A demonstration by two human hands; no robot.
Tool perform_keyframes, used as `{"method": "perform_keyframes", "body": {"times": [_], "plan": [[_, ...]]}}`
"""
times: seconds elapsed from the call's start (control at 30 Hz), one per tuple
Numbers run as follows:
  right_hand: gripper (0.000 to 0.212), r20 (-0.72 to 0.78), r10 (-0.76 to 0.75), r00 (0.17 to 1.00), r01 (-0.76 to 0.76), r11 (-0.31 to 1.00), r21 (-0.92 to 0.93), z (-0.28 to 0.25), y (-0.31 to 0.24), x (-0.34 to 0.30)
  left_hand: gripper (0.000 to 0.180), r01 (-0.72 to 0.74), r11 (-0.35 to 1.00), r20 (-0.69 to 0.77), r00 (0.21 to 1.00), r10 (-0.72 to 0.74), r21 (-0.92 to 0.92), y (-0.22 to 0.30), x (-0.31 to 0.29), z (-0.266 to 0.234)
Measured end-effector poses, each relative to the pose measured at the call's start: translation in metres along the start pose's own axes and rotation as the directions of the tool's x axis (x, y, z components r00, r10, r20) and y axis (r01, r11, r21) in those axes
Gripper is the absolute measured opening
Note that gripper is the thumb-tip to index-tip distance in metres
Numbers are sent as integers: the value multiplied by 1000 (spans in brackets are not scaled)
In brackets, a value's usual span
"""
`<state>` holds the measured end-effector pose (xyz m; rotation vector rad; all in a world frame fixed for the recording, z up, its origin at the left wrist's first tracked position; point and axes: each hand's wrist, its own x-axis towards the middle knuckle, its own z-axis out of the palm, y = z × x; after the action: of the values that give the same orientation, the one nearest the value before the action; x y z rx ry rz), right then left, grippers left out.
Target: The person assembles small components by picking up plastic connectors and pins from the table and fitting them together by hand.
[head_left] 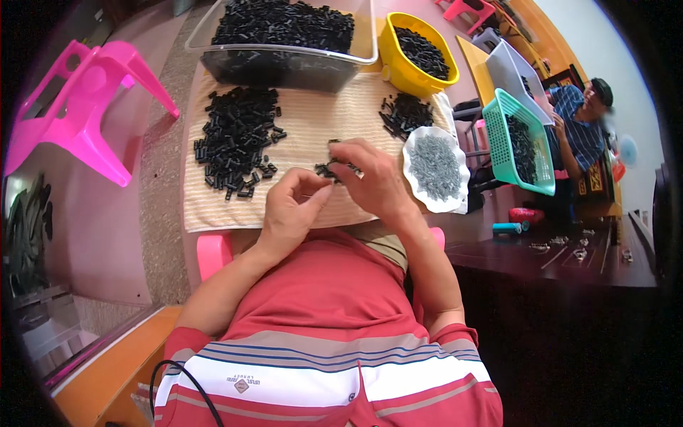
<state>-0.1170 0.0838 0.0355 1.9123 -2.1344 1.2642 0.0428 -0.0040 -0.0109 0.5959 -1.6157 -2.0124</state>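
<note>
Black parts (pixel 238 139), short, faintly shiny, loosely heaped on cloth (pixel 313 114), possibly tubular

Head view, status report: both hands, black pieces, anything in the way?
Left hand and right hand close together, small black pieces by fingertips; exact hold unclear. Black pile to their left. White dish close on the right; nothing visibly blocking.

A cream striped cloth (pixel 316 107) carries everything, with a clear plastic tub (pixel 313 47) and a yellow basin (pixel 398 80) side by side at its far end. Directly on it lie 2 heaps, a large pile of short black tubes (pixel 238 142) at left and a smaller pile of slim black parts (pixel 405 115) at right. A white scalloped plate (pixel 463 171) sits by the right edge, some loose black pieces (pixel 324 171) near the middle.
</note>
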Motion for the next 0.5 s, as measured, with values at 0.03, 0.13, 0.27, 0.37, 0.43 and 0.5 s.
{"method": "perform_keyframes", "body": {"times": [0.03, 0.13, 0.27, 0.37, 0.43, 0.5], "plan": [[27, -2, -4, 1000, 4, 1000, 21, 0, -3, -5, 15, 8, 995, -18, 1000, -10, -104, 1, 1, 3], [26, 55, -6, 998, 0, 995, 101, -2, -13, -19, 19, 14, 972, -9, 1000, -17, -234, 2, 1, 4], [21, 32, -46, 998, 44, 998, 50, -4, -11, -29, 21, 105, 960, 100, 992, -81, -260, 8, -1, 4], [24, -15, -104, 994, 105, 993, 52, -4, -15, -30, 21, 198, 912, 140, 978, -157, -360, 5, -1, 1], [24, -23, -131, 991, 132, 990, 49, -4, -16, -32, 20, 258, 870, 167, 964, -205, -421, 5, -1, -2], [26, -34, -161, 986, 163, 985, 56, -4, -17, -34, 16, 309, 838, 182, 950, -253, -450, 6, -2, -3]]}}
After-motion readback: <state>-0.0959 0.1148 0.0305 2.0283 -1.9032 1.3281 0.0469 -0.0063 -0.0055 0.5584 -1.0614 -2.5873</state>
